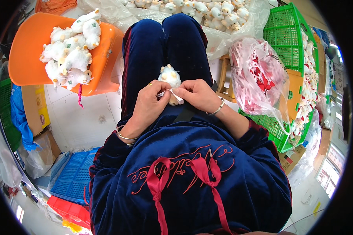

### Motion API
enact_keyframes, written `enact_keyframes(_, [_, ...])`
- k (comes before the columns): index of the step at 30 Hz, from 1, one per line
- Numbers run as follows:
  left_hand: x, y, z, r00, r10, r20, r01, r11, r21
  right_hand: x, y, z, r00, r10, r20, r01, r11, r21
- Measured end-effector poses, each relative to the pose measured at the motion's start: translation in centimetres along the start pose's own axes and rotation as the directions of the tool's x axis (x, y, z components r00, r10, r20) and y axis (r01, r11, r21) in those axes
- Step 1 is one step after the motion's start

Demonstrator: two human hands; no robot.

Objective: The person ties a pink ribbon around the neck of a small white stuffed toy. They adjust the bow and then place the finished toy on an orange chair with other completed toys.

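hands, left hand (147, 102) and right hand (198, 94), pinch plush toy (170, 78) (on lap).

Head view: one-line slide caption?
Both hands, left hand and right hand, hold a white plush toy and white ribbon over the lap; more toys on an orange chair.

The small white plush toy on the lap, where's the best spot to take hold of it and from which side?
Probably the round head of the small white plush toy, taken from the far end. Its lower body is covered by the left hand and right hand, so only the head sticks out clear.
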State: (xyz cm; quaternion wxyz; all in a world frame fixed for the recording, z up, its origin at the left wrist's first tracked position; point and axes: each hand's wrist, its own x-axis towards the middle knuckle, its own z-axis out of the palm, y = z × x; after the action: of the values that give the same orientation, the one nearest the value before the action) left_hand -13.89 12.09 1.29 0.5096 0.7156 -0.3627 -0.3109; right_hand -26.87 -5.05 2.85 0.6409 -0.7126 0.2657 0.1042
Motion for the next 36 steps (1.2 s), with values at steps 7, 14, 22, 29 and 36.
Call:
enact_keyframes(7, [0.1, 0.3, -0.1, 1.0, -0.017, 0.004, 0.017, 1.0, 0.011, -0.1, -0.2, 0.2, 1.0, 0.022, 0.0, -0.022, 0.991, 0.134])
enact_keyframes(14, [0.1, 0.4, -0.1, 0.998, -0.044, 0.042, 0.044, 0.999, 0.006, 0.0, 0.2, 0.2, 0.999, 0.03, -0.026, -0.025, 0.986, 0.165])
enact_keyframes(22, [0.7, 0.2, 0.1, 0.992, -0.025, 0.124, 0.025, 1.0, 0.001, -0.1, 0.1, -0.5, 0.996, -0.093, 0.003, 0.092, 0.989, 0.114])
enact_keyframes(29, [1.2, 0.3, -0.2, 0.972, -0.131, 0.196, 0.138, 0.99, -0.024, 0.0, 0.1, -0.7, 0.99, -0.139, 0.003, 0.138, 0.985, 0.107])
enact_keyframes(36, [1.1, -0.2, 0.3, 0.979, -0.143, 0.145, 0.148, 0.989, -0.024, -1.2, -0.7, -0.5, 0.987, -0.142, -0.072, 0.141, 0.99, -0.017])
